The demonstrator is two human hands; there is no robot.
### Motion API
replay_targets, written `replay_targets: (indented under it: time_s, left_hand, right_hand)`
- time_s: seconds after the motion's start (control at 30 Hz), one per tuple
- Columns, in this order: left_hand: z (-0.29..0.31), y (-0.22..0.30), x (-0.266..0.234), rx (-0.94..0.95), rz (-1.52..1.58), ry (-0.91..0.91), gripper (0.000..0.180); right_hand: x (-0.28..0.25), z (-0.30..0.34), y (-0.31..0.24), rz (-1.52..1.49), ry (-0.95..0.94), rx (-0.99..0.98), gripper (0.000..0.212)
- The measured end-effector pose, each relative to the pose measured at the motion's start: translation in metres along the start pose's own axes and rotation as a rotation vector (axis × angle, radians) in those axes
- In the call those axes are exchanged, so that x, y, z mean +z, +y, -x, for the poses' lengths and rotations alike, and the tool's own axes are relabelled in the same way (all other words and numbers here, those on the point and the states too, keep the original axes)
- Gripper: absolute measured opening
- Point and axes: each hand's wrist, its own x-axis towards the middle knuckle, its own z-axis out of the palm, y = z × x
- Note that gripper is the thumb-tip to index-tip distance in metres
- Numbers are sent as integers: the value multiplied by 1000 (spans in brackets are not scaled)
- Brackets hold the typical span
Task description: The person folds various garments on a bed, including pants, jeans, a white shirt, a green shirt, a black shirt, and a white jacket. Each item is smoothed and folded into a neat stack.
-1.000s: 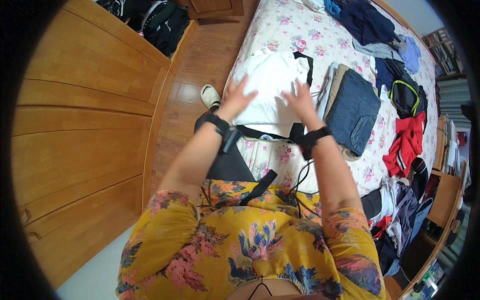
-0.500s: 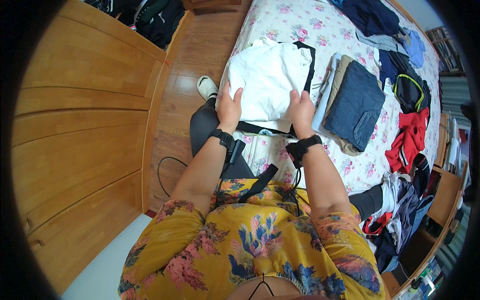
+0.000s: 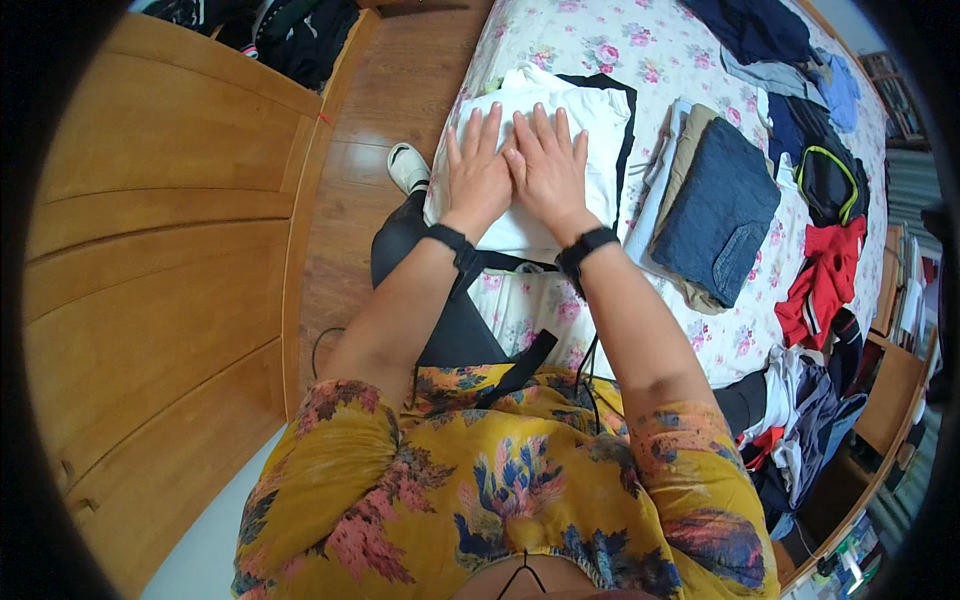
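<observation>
A folded white garment (image 3: 595,135) tops a stack on the bed, with the edge of a black garment (image 3: 627,150) showing from under it on the right and at the near side. My left hand (image 3: 479,175) lies flat on the white cloth, fingers stretched forward. Beside it, my right hand (image 3: 549,165) also presses flat on the cloth, its fingers spread. The two hands touch or nearly touch at the thumbs, and neither grasps anything.
Right of the stack lies a pile of folded trousers, dark blue denim (image 3: 718,210) on top. Loose clothes, including a red garment (image 3: 825,275), lie along the right of the floral bedsheet (image 3: 560,40). A wooden wardrobe (image 3: 170,250) stands at the left.
My hands have moved from the left and right sides of the white garment inward onto its top. The fingers now lie stretched out flat, close together.
</observation>
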Motion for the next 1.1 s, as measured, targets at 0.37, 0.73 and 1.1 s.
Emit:
replay_targets:
  time_s: [0.37,0.73,1.1]
  left_hand:
    - [0,-16,42,-347,595,-417,91]
    - [88,-14,54,-532,864,-210,90]
    - [82,-14,25,-763,1239,-227,91]
  right_hand:
    - [15,8,72,37,-294,337,65]
    - [-38,143,86,-516,-403,634,54]
    - [-128,220,89,-871,-438,994,43]
